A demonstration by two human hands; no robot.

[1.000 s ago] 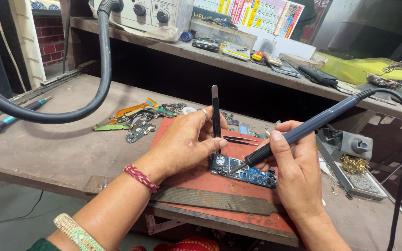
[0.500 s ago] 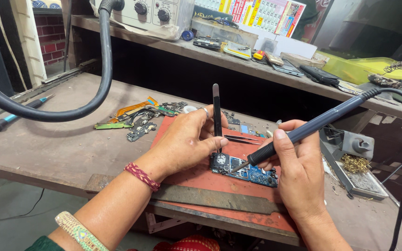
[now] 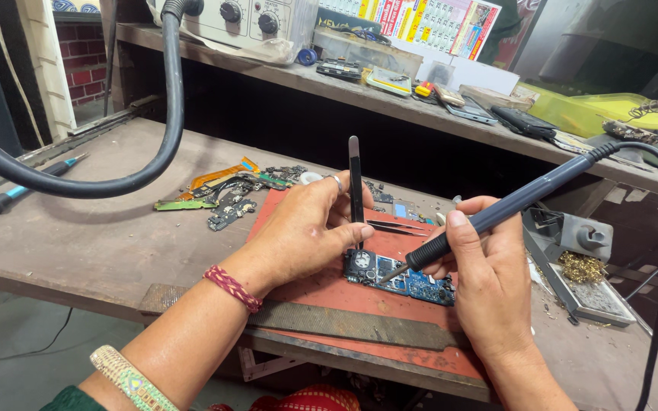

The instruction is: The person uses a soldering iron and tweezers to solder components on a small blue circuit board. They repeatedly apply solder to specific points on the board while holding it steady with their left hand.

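Both your hands are at work over a small blue circuit board [image 3: 399, 278] lying on a red mat [image 3: 321, 293] near the front edge of the workbench [image 3: 93, 243]. Your left hand [image 3: 302, 232] is closed around a slim black tool [image 3: 356, 186], held upright with its lower end resting on the board's left end. Your right hand [image 3: 489, 278] grips a soldering iron [image 3: 496, 213] like a pen, its tip slanting down to touch the board just right of the black tool. A pair of tweezers [image 3: 397, 226] lies on the mat just beyond the board. Loose phone parts [image 3: 226, 194] are scattered to the far left, and a stand with brass wool [image 3: 582, 268] sits to the right. You appear to be mid-soldering at one spot; the next move calls for a steady tip and firm hold on the board.
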